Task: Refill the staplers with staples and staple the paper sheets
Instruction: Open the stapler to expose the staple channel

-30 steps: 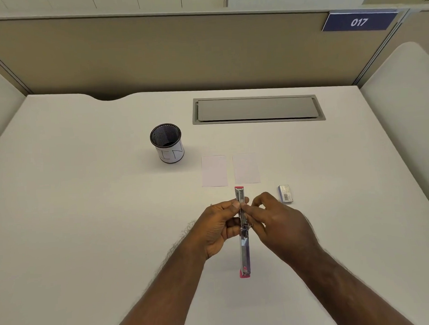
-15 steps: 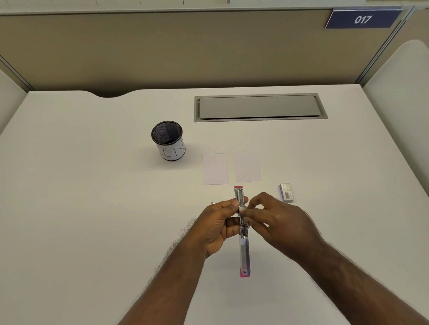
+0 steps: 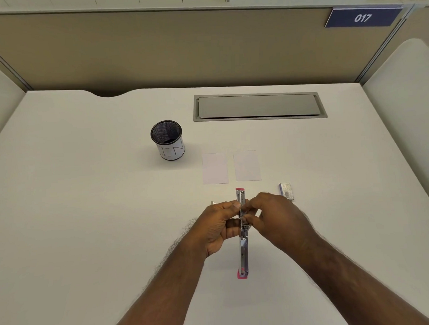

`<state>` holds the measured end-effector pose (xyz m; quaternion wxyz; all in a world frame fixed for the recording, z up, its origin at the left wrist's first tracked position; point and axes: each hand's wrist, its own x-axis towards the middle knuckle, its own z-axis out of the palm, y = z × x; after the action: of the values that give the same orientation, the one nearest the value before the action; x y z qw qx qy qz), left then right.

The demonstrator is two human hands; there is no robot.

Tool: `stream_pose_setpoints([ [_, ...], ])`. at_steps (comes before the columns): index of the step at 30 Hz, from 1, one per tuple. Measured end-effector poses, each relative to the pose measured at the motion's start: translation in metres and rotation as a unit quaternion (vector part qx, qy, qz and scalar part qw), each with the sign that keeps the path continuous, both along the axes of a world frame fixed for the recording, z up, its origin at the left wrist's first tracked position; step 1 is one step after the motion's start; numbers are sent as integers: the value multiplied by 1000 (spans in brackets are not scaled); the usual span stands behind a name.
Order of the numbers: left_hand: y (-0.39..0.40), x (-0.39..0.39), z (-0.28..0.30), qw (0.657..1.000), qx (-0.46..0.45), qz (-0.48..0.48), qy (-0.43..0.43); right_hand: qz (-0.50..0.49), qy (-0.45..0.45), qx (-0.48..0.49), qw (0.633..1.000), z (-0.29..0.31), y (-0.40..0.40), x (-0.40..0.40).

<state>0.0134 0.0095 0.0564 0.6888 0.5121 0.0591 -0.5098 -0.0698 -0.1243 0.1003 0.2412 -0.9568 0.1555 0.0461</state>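
Head view: the left hand [image 3: 220,227] grips the opened stapler [image 3: 242,232] at its hinge above the bench [image 3: 88,217], and the right hand [image 3: 276,219] pinches its middle. It looks stiff, light and slippery, so hold the sides; paper sheets [image 3: 215,168] lie beyond the grip.

mesh pen cup [image 3: 167,139], desk [image 3: 75,217], cable hatch [image 3: 259,106]

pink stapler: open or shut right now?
Open. The pink-tipped metal stapler is unfolded flat into one long strip, pink at both ends, gripped at its hinge by the left hand and right hand.
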Motion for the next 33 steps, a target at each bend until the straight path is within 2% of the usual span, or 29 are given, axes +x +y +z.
stream_pose_setpoints([
  [5, -3, -3, 0, 1000, 7, -16, 1, -34, 54, 16, 998, 2, -2, 7],
  [17, -6, -10, -6, 999, 28, -39, 12, -14, 136, -30, 990, -3, -4, 11],
  [27, -1, -12, -11, 998, 45, -34, 20, 24, 136, 23, 990, -6, -6, 11],
  [33, -1, -8, -7, 999, 33, -20, 25, 58, 82, 20, 995, -2, -9, 6],
])
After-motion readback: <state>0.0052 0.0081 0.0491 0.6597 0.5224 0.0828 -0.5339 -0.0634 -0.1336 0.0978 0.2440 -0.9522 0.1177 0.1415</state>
